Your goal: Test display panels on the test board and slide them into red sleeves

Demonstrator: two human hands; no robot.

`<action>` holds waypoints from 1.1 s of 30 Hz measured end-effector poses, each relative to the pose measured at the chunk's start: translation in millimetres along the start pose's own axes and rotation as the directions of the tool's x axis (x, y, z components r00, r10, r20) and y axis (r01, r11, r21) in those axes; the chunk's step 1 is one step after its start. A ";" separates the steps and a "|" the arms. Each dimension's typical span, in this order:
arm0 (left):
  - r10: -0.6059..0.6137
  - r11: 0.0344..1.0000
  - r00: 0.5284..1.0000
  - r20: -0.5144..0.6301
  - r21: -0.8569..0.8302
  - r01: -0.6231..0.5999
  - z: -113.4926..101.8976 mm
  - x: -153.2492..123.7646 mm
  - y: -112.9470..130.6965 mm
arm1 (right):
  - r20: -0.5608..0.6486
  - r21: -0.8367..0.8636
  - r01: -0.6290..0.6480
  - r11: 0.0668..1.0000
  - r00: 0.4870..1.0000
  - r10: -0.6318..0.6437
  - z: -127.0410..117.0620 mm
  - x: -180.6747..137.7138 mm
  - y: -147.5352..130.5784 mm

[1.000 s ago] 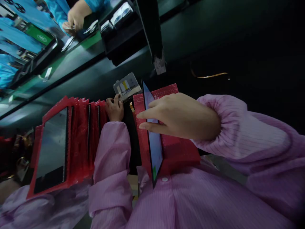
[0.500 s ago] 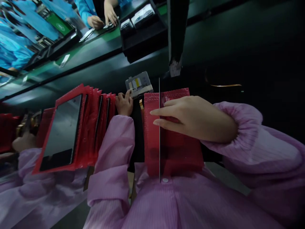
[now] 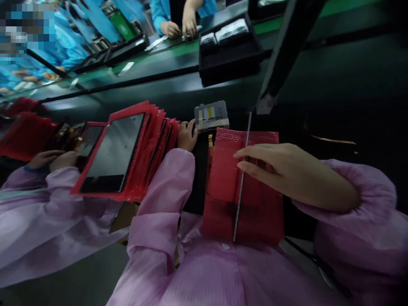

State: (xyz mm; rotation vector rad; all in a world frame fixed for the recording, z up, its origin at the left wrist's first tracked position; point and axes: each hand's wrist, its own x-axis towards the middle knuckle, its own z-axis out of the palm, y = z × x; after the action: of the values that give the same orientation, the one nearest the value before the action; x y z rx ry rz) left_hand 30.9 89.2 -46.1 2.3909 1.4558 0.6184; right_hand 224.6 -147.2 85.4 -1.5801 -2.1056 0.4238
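A thin flat panel [image 3: 242, 187], seen almost edge-on, stands upright over a red bubble bag [image 3: 219, 195]. My right hand [image 3: 287, 170] is closed on the panel, with two fingertips showing past its edge; its broad faces are hidden from this angle. At the far end of my sleeve, my left hand [image 3: 187, 135] has its fingers apart, by the left edge of a grey metal-backed part [image 3: 213, 115] with a yellow label. Close on its left leans a stack of red bubble bags [image 3: 149, 140] with dark glass screens, the front screen [image 3: 114, 153] facing me.
A gold flex strip [image 3: 211, 144] lies left of the bag. Beyond are a black tray [image 3: 229, 63] with silvery packs and a dark post [image 3: 277, 63]. A co-worker's hands [image 3: 68, 160] work at the left, another's hands [image 3: 180, 29] across the bench.
The whole view has shifted, so things appear farther right. The panel has tipped from vertical to a slight slant in view, still in my right hand. My left hand stays by the grey part.
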 end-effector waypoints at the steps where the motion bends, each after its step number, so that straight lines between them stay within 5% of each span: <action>1: -0.010 0.999 1.000 0.002 -0.038 0.010 -5.1 -3.8 0.9 | 0.006 0.033 -0.008 0.999 1.000 0.008 -0.3 0.2 0.3; 5: -0.038 0.978 0.999 0.036 -0.205 0.044 -41.6 -49.8 7.2 | 0.048 0.133 -0.073 0.988 0.997 0.067 -3.2 1.4 0.3; 10: -0.063 0.950 0.998 0.031 -0.306 0.069 -87.0 -164.7 21.3 | 0.051 0.119 -0.192 0.974 0.981 0.188 -2.1 1.6 3.5; 13: -0.002 0.930 0.994 0.108 -0.364 0.041 -86.5 -225.5 32.9 | 0.034 0.077 -0.269 0.960 0.963 0.267 0.4 1.8 5.9; 16: 0.180 0.922 0.981 0.076 -0.360 -0.142 -67.8 -262.8 44.7 | 0.017 0.051 -0.355 0.934 0.935 0.354 1.7 0.2 8.0; 20: 0.245 0.931 0.967 -0.068 -0.262 -0.255 -41.0 -283.6 55.0 | -0.009 0.054 -0.432 0.900 0.901 0.433 0.4 -6.7 13.8; 26: -0.010 0.949 0.992 -0.122 -0.313 -0.029 -21.4 -291.7 61.7 | 0.000 0.196 -0.485 0.852 0.869 0.494 0.1 -20.5 31.9; 33: -0.045 0.972 0.998 -0.050 -0.231 0.033 -19.1 -276.8 65.4 | -0.129 0.370 -0.465 0.804 0.832 0.540 12.8 -31.5 64.5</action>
State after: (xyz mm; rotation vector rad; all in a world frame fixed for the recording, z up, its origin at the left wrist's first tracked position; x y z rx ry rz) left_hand -39.3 -186.7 -60.2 2.1784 1.3666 0.8017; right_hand 277.1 -158.3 36.0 -1.8707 -1.3332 0.6900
